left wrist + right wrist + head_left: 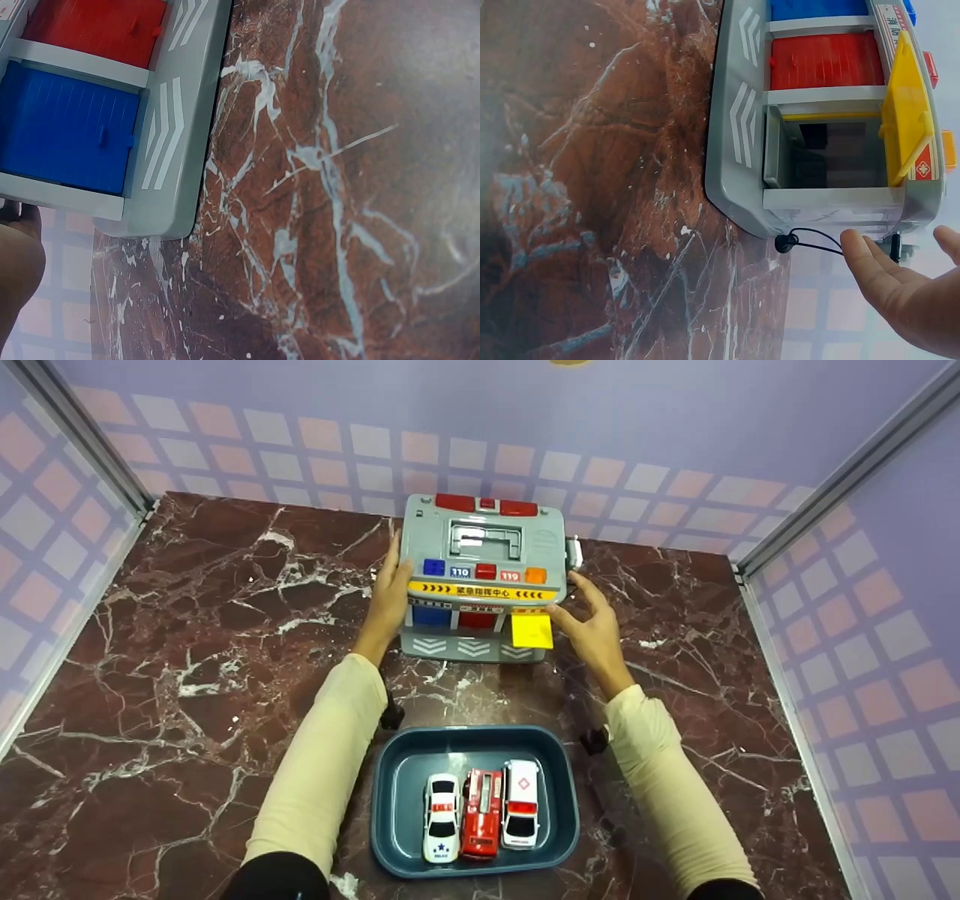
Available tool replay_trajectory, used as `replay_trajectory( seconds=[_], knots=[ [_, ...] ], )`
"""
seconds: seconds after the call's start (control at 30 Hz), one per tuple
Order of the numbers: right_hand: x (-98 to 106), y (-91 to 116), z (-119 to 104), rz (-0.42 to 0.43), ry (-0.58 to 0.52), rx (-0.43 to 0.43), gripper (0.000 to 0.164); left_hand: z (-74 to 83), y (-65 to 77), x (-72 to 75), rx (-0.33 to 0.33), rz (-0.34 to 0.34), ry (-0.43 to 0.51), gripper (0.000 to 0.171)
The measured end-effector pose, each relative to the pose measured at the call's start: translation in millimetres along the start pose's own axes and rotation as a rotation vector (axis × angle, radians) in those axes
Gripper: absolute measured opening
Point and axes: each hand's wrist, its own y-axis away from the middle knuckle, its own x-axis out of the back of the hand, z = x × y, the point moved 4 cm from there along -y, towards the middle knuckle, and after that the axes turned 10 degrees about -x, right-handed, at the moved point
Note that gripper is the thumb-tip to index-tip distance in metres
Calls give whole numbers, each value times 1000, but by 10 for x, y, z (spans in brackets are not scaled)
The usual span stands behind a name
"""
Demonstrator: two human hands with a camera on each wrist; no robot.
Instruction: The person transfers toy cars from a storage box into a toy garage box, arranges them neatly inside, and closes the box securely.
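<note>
A grey toy garage (484,547) stands at the back of the marbled table, with a handle and coloured buttons on its roof. Its blue door (71,127) and red door (826,61) are down; the yellow door (906,112) is swung up, showing a hollow bay. My left hand (388,596) grips the garage's left side, thumb at the front corner and fingers along the side. By the right side is my right hand (596,634), fingers extended and thumb apart, close to the yellow door. A black cord (814,238) hangs beside its fingertips.
Nearer me sits a dark blue tray (382,795) holding a white police car (442,819), a red fire truck (482,814) and a white ambulance (521,805). Tiled-pattern panels (480,457) enclose the table at the back and both sides.
</note>
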Motion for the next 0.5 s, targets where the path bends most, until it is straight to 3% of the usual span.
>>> replay_trajectory(
  seconds=[0.2,0.5],
  knots=[
    [16,59,2,31,38,42,67,-2,1,6,-18,5,-24,61],
    [14,163,24,-42,-22,5,68,-4,-2,-2,-8,13,-12,59]
  ],
)
